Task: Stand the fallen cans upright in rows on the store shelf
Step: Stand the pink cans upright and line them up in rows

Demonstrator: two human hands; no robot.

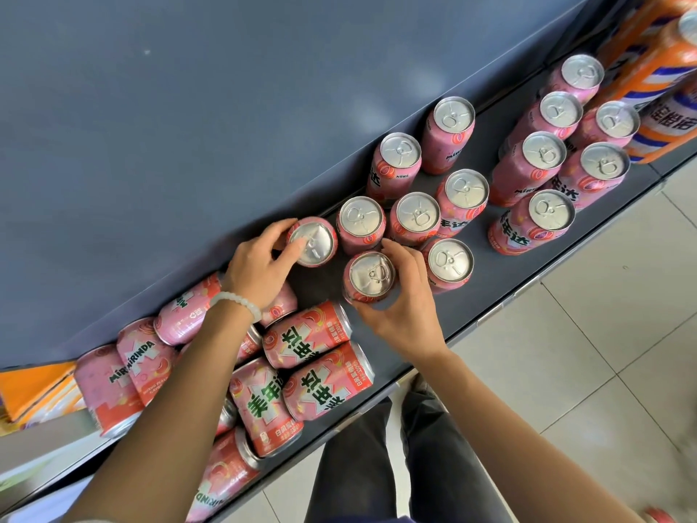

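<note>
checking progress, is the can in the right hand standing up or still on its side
Upright: the can in the right hand shows its silver pull-tab top facing the camera, like the standing cans beside it.

— Upright pink Mirinda cans (418, 215)?
— Fourteen, including the two being gripped.
— Fallen pink Mirinda cans (328, 383)?
— About ten; hard to fix exactly, with some half hidden under the forearm.
— Hands?
— Two: left hand (260, 269), right hand (403, 307), one can each.
— Orange-labelled bottles (663, 118)?
— At least two, cropped at the edge.
— Bead bracelet (237, 302)?
— One.
</note>
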